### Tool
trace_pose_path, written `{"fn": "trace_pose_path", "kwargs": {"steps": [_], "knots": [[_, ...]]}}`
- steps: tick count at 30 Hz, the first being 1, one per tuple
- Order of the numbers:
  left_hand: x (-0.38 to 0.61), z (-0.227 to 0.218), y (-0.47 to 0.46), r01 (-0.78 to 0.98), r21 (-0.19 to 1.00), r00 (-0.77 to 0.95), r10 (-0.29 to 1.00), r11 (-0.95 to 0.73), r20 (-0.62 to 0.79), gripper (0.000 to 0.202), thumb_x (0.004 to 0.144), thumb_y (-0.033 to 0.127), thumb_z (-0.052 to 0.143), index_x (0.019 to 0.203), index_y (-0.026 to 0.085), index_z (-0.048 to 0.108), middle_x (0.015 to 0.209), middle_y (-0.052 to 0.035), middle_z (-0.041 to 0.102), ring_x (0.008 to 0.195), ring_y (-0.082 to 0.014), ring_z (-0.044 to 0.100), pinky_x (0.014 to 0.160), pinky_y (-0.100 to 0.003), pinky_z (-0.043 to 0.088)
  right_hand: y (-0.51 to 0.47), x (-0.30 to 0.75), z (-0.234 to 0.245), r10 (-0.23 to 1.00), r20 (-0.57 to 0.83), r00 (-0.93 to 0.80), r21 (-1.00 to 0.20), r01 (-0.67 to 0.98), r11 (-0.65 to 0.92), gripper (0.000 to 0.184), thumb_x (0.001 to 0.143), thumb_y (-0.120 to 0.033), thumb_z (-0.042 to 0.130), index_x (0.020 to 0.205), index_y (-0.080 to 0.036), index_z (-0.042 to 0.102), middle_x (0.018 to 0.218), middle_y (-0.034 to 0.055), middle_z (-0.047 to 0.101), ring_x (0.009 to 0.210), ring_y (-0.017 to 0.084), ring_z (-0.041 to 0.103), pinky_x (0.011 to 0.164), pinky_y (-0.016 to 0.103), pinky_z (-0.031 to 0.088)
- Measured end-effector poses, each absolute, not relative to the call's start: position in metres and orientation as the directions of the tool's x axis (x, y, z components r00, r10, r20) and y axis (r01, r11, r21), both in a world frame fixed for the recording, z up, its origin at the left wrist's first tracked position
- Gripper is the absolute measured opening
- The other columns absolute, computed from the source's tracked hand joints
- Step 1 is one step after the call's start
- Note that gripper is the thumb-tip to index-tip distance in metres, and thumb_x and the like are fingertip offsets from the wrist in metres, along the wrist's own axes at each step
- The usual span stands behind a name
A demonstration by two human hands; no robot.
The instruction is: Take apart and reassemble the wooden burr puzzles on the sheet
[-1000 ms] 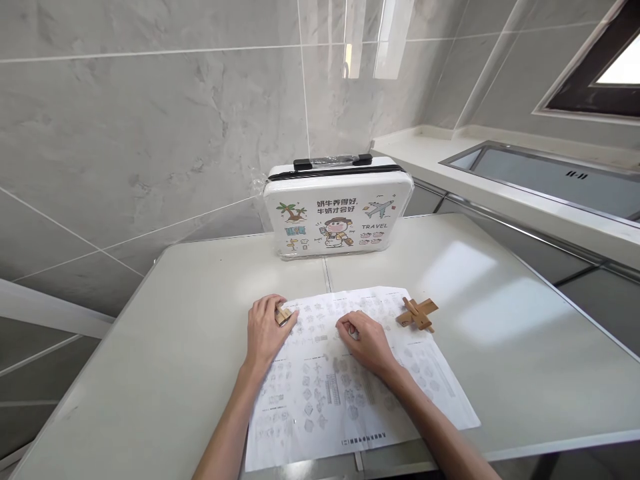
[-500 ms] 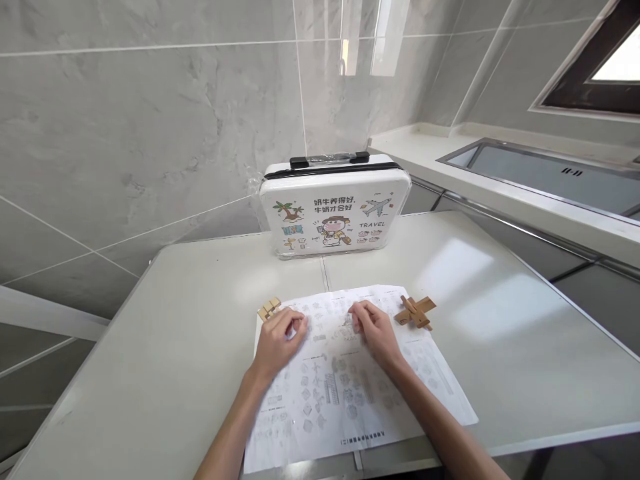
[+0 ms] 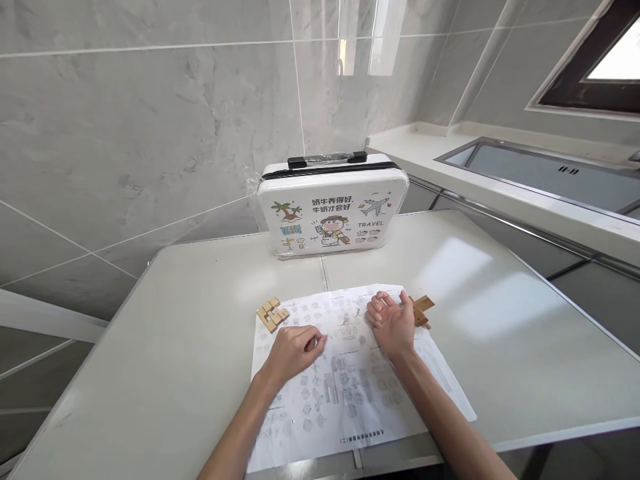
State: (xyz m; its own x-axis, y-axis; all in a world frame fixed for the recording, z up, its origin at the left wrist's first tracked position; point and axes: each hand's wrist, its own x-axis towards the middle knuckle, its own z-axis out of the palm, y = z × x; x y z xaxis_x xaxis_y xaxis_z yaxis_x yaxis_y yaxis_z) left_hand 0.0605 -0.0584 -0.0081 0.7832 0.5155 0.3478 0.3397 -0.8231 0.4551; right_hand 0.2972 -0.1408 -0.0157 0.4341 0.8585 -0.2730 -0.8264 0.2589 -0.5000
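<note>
A large printed sheet (image 3: 320,433), covered in small diagrams, lies creased on the table. My left hand (image 3: 296,350) rests on it palm down, with fingers curled in and nothing showing in them. Just beyond that hand is a flat wooden block puzzle (image 3: 273,314) on the sheet's far left corner. My right hand (image 3: 393,323) is turned palm up over the right part of the sheet. Its fingers are loosely bent, the thumb stands apart, and the palm is bare. Behind its thumb, a cross-shaped wooden puzzle (image 3: 423,304) is partly hidden.
A white cartoon-printed suitcase (image 3: 333,213) in clear plastic stands at the back of the pale table (image 3: 165,353). Grey tiled wall (image 3: 150,133) rises behind it. A counter (image 3: 500,193) with an inset sink (image 3: 545,170) runs along the right.
My right hand has moved right and rolled palm up, now partly covering the cross-shaped puzzle. My left hand has slid right and nearer, uncovering the flat block puzzle.
</note>
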Motion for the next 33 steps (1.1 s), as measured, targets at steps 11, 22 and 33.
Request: {"fn": "trace_pose_path", "kwargs": {"steps": [11,22,33], "knots": [[0.061,-0.008,-0.058,0.367,0.476,0.789,0.539,-0.799,0.296,0.035,0.103,0.026,0.055,0.068,0.020,0.054,0.054,0.0061,0.051,0.048,-0.0092,0.049,0.051,-0.023,0.037,-0.142,0.303,-0.020,0.873,-0.236,0.426,-0.400,-0.862,0.313,0.033,0.102,-0.047,0.045,0.086,-0.022,0.058,0.071,-0.0029,0.045,0.051,0.011,0.040,0.043,0.022,0.040],[0.062,-0.007,-0.058,0.359,0.491,0.790,0.539,-0.794,0.293,0.036,0.103,0.028,0.054,0.068,0.020,0.053,0.055,0.0059,0.052,0.048,-0.0094,0.049,0.052,-0.024,0.037,-0.139,0.291,-0.017,0.888,-0.182,0.423,-0.705,-0.686,0.183,0.024,0.094,-0.040,0.057,0.083,-0.020,0.065,0.068,0.0009,0.057,0.055,0.013,0.047,0.046,0.024,0.037],[0.063,-0.002,-0.061,0.351,0.543,0.776,0.561,-0.763,0.287,0.034,0.105,0.032,0.055,0.072,0.020,0.059,0.056,0.0054,0.054,0.049,-0.0100,0.050,0.051,-0.023,0.036,-0.146,0.268,-0.019,0.884,0.049,0.465,-0.999,0.005,0.053,0.017,0.099,-0.039,0.058,0.095,-0.026,0.069,0.077,0.0012,0.060,0.070,0.020,0.052,0.065,0.032,0.042]]}}
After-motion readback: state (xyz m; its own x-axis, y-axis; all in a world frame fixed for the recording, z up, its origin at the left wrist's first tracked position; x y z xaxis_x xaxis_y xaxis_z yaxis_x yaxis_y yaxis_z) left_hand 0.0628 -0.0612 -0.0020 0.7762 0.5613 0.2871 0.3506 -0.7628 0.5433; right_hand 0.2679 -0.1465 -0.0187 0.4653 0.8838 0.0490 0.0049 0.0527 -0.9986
